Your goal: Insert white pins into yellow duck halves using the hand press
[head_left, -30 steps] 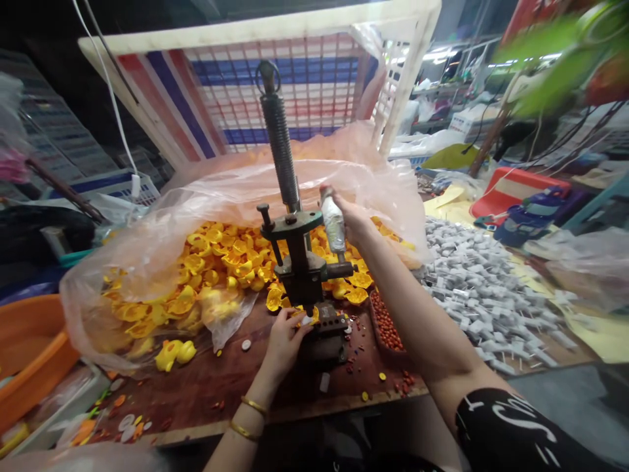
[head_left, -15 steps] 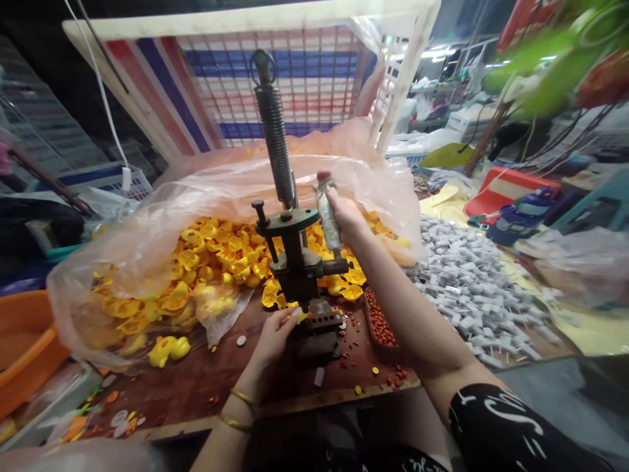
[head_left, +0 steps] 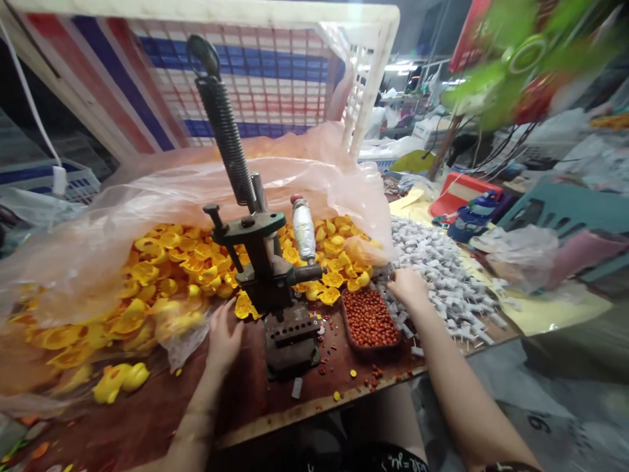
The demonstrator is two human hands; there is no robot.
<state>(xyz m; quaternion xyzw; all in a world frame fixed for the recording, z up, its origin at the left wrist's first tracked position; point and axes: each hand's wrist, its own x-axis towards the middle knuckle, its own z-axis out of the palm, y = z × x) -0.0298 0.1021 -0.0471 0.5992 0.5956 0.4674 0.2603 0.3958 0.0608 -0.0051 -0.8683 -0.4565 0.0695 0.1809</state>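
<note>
Centre frame, left hand (head_left: 223,337) lies open beside the press (head_left: 289,337); right hand (head_left: 407,287) sits on grey pieces (head_left: 442,269), grip unclear

Press (head_left: 268,282) stands at frame centre on the bench (head_left: 221,400), spring (head_left: 223,124) rising toward upper left. Left of and behind it: open bag (head_left: 98,249) holding heaped duck pieces (head_left: 162,262). Just right of the press: tray (head_left: 372,348) of beads (head_left: 368,318). Further right: heap of small blocks (head_left: 442,275). Crate (head_left: 246,65) tilted behind the bag, top of frame. Left hand (head_left: 223,337) just left of the press base. Right hand (head_left: 407,286) at the heap's near edge, beside the tray.
</note>
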